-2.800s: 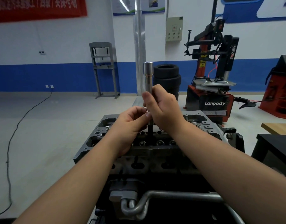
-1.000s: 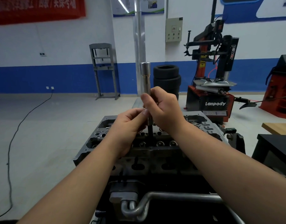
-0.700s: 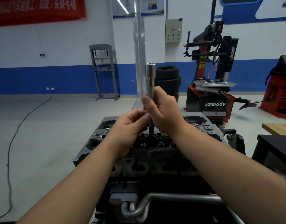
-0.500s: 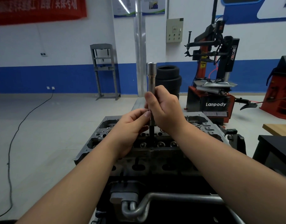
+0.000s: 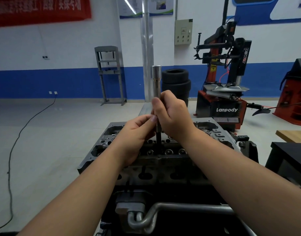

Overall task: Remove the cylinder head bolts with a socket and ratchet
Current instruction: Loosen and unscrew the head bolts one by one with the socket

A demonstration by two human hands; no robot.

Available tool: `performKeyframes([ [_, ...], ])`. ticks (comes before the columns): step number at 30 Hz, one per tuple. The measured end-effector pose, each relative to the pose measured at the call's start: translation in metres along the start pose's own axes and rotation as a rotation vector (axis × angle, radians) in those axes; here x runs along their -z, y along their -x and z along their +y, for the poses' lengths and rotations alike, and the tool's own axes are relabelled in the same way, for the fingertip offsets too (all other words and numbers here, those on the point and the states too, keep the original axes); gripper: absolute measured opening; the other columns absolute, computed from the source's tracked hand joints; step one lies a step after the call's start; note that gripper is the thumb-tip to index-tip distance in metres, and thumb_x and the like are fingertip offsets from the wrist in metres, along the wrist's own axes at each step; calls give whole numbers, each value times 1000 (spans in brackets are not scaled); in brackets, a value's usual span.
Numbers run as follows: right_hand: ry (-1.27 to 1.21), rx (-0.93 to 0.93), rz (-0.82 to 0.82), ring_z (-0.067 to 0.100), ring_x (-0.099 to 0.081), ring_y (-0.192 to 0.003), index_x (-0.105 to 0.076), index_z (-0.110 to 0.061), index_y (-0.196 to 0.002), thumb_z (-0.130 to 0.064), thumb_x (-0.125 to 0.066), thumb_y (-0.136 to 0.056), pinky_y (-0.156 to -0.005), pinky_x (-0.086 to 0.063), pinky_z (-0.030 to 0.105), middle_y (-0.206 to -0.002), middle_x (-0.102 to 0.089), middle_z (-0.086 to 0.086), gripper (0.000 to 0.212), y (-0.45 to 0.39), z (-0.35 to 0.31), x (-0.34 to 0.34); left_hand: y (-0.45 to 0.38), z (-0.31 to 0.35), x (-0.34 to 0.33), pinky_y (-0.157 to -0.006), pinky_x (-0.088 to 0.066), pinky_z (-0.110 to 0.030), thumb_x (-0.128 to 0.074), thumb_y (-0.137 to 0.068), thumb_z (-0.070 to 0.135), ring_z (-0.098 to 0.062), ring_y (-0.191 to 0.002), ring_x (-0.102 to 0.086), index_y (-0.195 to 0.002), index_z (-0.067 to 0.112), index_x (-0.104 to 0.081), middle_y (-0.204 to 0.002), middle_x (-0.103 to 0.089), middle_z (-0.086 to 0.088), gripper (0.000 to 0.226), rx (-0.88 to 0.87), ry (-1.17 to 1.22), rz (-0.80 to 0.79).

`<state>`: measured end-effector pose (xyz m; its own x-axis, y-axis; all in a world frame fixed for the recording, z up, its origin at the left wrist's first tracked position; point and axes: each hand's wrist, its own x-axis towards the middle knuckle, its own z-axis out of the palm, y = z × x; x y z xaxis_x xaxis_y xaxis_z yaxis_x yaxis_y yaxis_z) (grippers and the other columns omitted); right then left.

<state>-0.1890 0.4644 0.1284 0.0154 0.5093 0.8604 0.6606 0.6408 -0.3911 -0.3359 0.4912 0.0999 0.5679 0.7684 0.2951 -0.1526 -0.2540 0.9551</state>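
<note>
Both hands grip the long socket (image 5: 156,86): your right hand (image 5: 173,116) is clenched round its middle, your left hand (image 5: 137,132) pinches below, and since a second ago it has straightened upright over the engine head (image 5: 219,133), so a bolt (image 5: 158,140) seems to be lifting out.

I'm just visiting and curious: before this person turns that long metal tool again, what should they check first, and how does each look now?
1. Both hands on the socket extension: ok, left hand and right hand pinch it.
2. Tool upright: ok.
3. Tip seated on a bolt in the cylinder head: cannot tell, hidden in the well.
4. Ratchet fitted on top: not ok, top end bare.
5. Space around the hands: ok.
</note>
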Motion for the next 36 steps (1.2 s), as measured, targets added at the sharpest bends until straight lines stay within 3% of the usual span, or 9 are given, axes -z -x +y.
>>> performKeyframes([
  [3,-2,-18,-8,21,-63,-64,-56,-4,-89,-36,-33,-101,-60,-52,44,-71,-63,8,41,0,-1,0,2,2,1,-112,-46,-47,-46,-107,26,-20,-116,-70,-125,17,-69,-116,-77,-5,30,46,-5,-43],
  [5,-12,-5,-5,20,-63,-64,-57,-3,-91,-38,-33,-100,-60,-52,43,-73,-64,8,44,0,-1,1,2,3,1,-111,-48,-48,-50,-104,27,-23,-115,-70,-123,16,-69,-115,-77,-7,29,35,-9,-42],
  [8,1,24,9,13,-60,-60,-54,-10,-93,-42,-45,-99,-57,-52,34,-69,-62,6,34,0,-1,2,3,3,-2,-104,-52,-47,-63,-88,38,-29,-111,-69,-117,14,-70,-111,-76,-8,39,-9,-21,-1],
  [11,0,16,48,13,-59,-59,-49,-17,-93,-36,-51,-101,-54,-49,24,-69,-60,5,21,0,1,0,1,2,-3,-93,-52,-37,-68,-81,42,-18,-97,-70,-114,15,-70,-104,-77,-3,43,-27,-34,31],
  [17,-31,-20,18,12,-62,-65,-54,-12,-94,-33,-37,-106,-60,-49,23,-76,-65,3,29,-1,2,0,0,3,1,-111,-45,-45,-43,-109,28,-16,-117,-69,-130,21,-65,-118,-76,0,31,57,-42,-74],
  [21,-15,-16,-23,15,-61,-64,-53,-11,-100,-46,-40,-99,-60,-53,35,-75,-63,6,37,-1,1,0,3,3,0,-103,-51,-42,-61,-91,38,-19,-109,-71,-120,18,-70,-111,-77,-3,36,-11,-32,-26],
  [24,43,20,1,11,-60,-58,-50,-16,-95,-46,-47,-98,-55,-52,34,-68,-60,2,31,0,1,0,2,1,0,-91,-53,-37,-69,-79,44,-13,-98,-73,-116,18,-69,-104,-77,0,44,-37,-33,12],
  [30,25,1,-16,2,-64,-65,-54,-13,-94,-32,-41,-105,-60,-52,21,-74,-62,-12,26,-1,4,-2,0,3,0,-109,-47,-42,-46,-107,32,-15,-116,-69,-131,21,-64,-118,-76,1,32,42,-29,-69],
  [36,13,36,-35,8,-63,-63,-57,-9,-97,-39,-37,-102,-59,-52,26,-75,-65,0,36,-1,0,0,0,-1,0,-95,-54,-45,-72,-78,42,-20,-99,-73,-108,17,-71,-102,-77,-5,39,-25,0,37],
])
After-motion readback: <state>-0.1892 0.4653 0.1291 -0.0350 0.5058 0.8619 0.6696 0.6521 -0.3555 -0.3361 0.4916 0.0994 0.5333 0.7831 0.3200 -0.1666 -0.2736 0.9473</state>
